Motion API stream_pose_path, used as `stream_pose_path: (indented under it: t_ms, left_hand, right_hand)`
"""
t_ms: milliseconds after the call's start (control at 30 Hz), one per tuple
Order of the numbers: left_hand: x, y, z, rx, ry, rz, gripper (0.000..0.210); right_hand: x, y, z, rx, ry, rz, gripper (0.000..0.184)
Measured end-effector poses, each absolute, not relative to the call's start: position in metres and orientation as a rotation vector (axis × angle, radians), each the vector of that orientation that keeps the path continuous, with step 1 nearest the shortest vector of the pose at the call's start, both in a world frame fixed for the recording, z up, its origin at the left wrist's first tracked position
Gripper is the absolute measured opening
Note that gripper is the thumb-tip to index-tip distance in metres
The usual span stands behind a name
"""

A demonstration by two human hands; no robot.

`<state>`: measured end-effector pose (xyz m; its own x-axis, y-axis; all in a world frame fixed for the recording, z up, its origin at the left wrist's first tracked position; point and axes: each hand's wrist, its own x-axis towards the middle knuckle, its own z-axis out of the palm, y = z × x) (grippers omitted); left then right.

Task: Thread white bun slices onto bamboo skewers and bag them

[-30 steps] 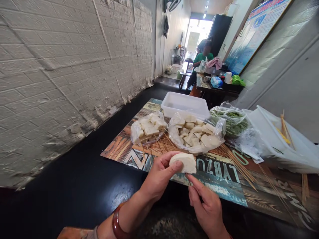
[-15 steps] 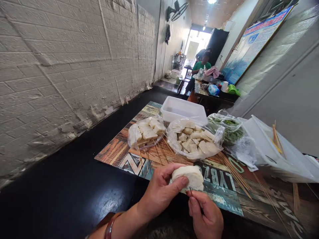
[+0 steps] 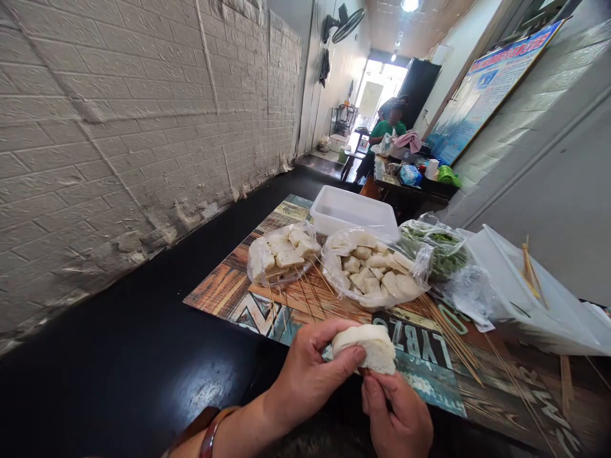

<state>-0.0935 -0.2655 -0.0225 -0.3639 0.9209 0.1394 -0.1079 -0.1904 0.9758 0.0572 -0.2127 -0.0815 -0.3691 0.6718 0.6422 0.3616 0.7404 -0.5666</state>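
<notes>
A white slice of steamed bun (image 3: 370, 346) is gripped in my left hand (image 3: 315, 362), with the thumb across its front face and the fingers behind. My right hand (image 3: 396, 407) is closed in a pinch on a thin bamboo skewer, its fingertips against the bun's lower edge. Hardly any of the skewer shows; the fingers and the bun hide it. Beyond my hands lie a clear bag of bun slices (image 3: 286, 251) with skewers at its front, and a larger open bag of bun pieces (image 3: 375, 273).
Loose bamboo skewers (image 3: 451, 337) lie to the right on the wood-patterned tabletop (image 3: 214, 286). Behind the bags stands a translucent tub (image 3: 353, 213). A bag of greens (image 3: 442, 251) and a tilted white bin (image 3: 539, 299) are at the right. Someone in green (image 3: 384, 130) sits farther back.
My right fingertips have come up to the bun's lower edge, and the short length of skewer seen between them before is now hidden. The bun has tilted slightly.
</notes>
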Motion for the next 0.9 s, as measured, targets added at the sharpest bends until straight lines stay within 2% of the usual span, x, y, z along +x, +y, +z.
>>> stream_pose_path:
  t_ms: [400,567,767,900]
  left_hand:
    - [-0.093,-0.268,-0.023,1.038,1.245,1.645,0.024]
    - [-0.095,-0.270,-0.027,0.949,1.104,1.686,0.046]
    - [-0.098,-0.272,-0.026,0.985,1.152,1.712,0.027]
    - [-0.102,-0.271,-0.026,0.898,1.186,1.757,0.027]
  right_hand:
    - [0.058,-0.213,-0.076,-0.826,-2.036,0.416,0.045]
    - [0.059,-0.212,-0.080,-0.795,-2.031,0.373,0.043]
    - [0.059,-0.211,-0.085,-0.730,-2.052,0.412,0.037]
    - [0.058,-0.211,-0.087,-0.656,-2.071,0.560,0.031]
